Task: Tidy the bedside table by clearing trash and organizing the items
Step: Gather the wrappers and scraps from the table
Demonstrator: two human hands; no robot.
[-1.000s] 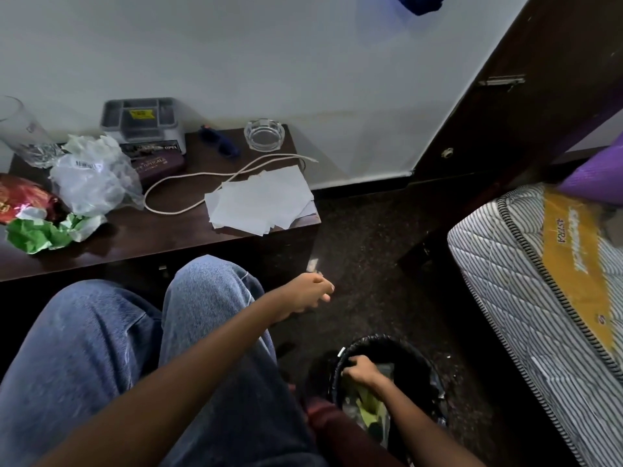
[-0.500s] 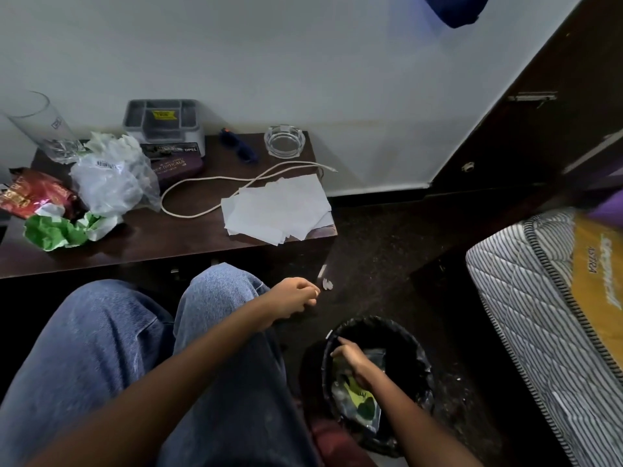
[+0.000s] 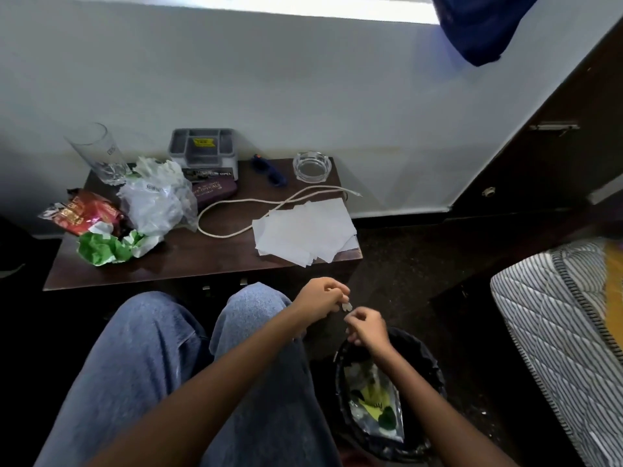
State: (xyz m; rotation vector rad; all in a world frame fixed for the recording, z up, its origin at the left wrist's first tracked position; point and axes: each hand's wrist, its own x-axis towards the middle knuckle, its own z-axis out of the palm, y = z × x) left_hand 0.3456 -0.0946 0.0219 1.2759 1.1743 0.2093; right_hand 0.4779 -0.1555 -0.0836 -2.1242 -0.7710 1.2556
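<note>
My left hand (image 3: pixel 322 299) pinches a small white scrap (image 3: pixel 346 306) above the floor, in front of the dark bedside table (image 3: pixel 209 257). My right hand (image 3: pixel 365 326) is right beside it, fingers curled and touching the scrap, just over the black bin (image 3: pixel 428 365), which holds a silver snack packet (image 3: pixel 374 404). On the table lie a red wrapper (image 3: pixel 82 214), crumpled green paper (image 3: pixel 108 247), a crumpled clear plastic bag (image 3: pixel 156 203), loose white sheets (image 3: pixel 303 230), a white cable (image 3: pixel 256 210), a glass ashtray (image 3: pixel 310 166), a tall glass (image 3: pixel 99 153) and a grey organizer (image 3: pixel 202 150).
A dark glasses case (image 3: pixel 215 190) and blue sunglasses (image 3: pixel 269 171) sit near the table's back. A striped mattress (image 3: pixel 559 332) fills the right side, a dark wooden door (image 3: pixel 556 146) stands behind it. My jeans-clad knees (image 3: pixel 188 348) are below the table's front edge.
My right hand has come up out of the bin and met my left hand at the small scrap. The view has shifted so the table sits more to the right and centre.
</note>
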